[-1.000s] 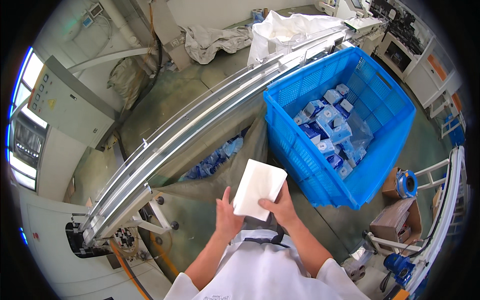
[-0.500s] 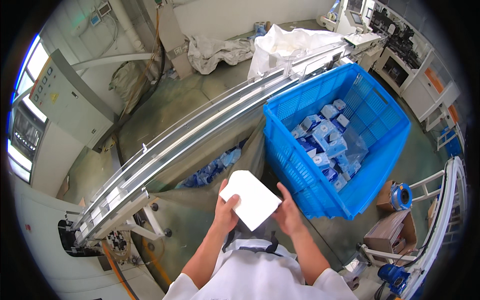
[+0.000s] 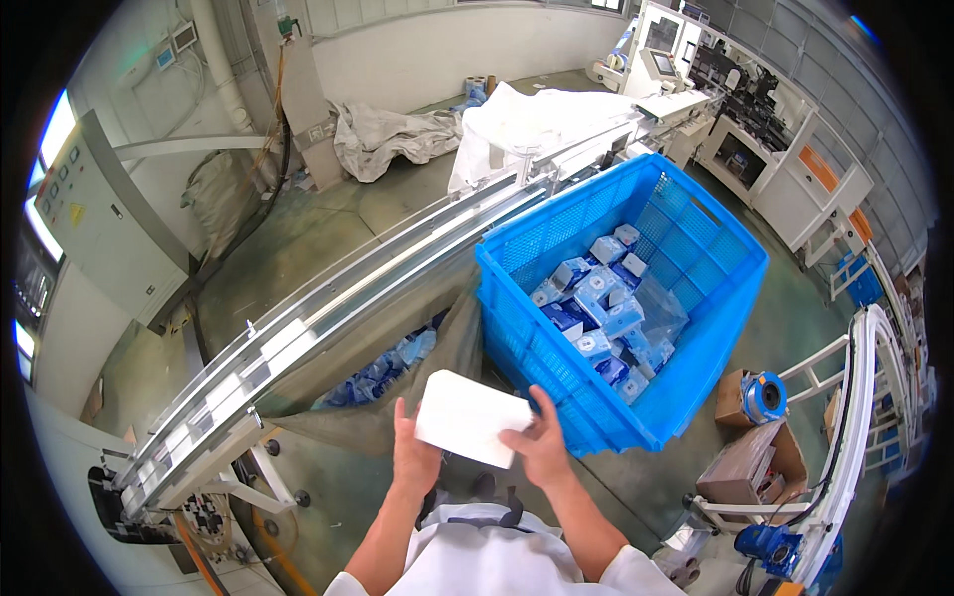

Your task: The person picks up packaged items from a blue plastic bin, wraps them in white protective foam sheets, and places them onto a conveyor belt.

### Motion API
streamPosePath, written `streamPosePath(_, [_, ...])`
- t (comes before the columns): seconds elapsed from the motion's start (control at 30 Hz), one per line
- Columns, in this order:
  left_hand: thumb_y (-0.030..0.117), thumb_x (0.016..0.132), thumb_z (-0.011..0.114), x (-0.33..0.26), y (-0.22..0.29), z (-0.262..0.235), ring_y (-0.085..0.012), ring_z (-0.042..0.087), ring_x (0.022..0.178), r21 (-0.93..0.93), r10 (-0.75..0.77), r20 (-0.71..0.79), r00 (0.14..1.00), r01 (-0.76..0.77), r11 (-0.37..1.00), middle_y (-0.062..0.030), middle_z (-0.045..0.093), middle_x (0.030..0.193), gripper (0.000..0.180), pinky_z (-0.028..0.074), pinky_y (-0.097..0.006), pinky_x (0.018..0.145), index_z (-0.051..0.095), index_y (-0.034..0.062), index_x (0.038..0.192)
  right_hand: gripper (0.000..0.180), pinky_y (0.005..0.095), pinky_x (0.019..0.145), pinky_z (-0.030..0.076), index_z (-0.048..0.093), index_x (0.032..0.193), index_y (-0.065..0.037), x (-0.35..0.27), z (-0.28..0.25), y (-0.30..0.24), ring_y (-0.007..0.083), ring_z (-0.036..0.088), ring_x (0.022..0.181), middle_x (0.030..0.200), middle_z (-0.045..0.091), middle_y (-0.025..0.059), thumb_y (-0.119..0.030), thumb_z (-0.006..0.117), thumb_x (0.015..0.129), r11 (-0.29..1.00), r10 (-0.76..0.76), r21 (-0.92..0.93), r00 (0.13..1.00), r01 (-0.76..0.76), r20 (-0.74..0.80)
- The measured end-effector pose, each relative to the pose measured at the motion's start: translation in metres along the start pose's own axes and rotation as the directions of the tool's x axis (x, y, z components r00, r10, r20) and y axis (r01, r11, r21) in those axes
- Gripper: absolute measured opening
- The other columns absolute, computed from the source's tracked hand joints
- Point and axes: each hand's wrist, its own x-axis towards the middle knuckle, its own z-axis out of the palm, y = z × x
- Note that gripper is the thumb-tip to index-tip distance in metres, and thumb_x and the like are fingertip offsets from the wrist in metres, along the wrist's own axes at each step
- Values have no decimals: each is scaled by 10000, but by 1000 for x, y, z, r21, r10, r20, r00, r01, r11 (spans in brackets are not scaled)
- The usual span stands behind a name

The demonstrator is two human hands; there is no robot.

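Note:
A plain white block, which looks like a stack of folded tissues (image 3: 472,417), is held in front of my body, tilted down to the right. My right hand (image 3: 542,452) grips its right end, thumb on top and fingers around the far edge. Beside the left end is my left hand (image 3: 415,459), fingers stretched out and close against the block; whether it bears any weight is unclear. Beyond my hands, to the right, stands a large blue plastic crate (image 3: 586,412) with several blue-and-white packs (image 3: 601,288) piled inside.
A conveyor (image 3: 343,310) runs diagonally from lower left to upper right, with white blocks (image 3: 238,377) on its near end. Under it hangs a cloth sling (image 3: 457,348) holding blue packs. Cardboard boxes (image 3: 740,472) and a curved white rail (image 3: 845,437) stand at the right.
My right hand has closed on the white block, while my left thumb has come off its top. The block has turned and shifted. The whole view has shifted, moving the crate leftward in the picture.

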Motion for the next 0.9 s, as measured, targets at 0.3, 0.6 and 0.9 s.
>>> streamPosePath(0.3, [442, 929, 430, -19, 17, -54, -270, 461, 1155, 18, -59, -91, 994, 61, 998, -101, 443, 1291, 602, 379, -446, 990, 264, 172, 1441, 950, 368, 910, 473, 226, 1450, -79, -34, 9, -78, 237, 576, 1085, 1164, 597, 136, 50, 776, 686, 982, -153, -69, 957, 175, 246])
streamPosePath(0.6, [412, 944, 452, -13, 18, -51, -237, 501, 1054, 194, -78, -79, 994, 92, 977, -94, 500, 1239, 574, 382, -375, 982, 295, 136, 1422, 924, 375, 937, 462, 319, 1396, -68, -20, 16, -62, 253, 571, 1109, 1225, 559, 157, 30, 823, 628, 978, -90, -155, 948, 142, 304])
streamPosePath(0.9, [344, 963, 442, 10, 34, -63, -224, 483, 1183, 333, -158, -40, 987, 162, 929, -116, 503, 1272, 486, 391, -367, 1008, 407, 45, 1344, 1046, 356, 961, 428, 229, 1441, -67, -15, 24, -35, 242, 566, 1106, 1193, 566, 152, 1, 841, 596, 987, -1, -148, 923, 62, 384])
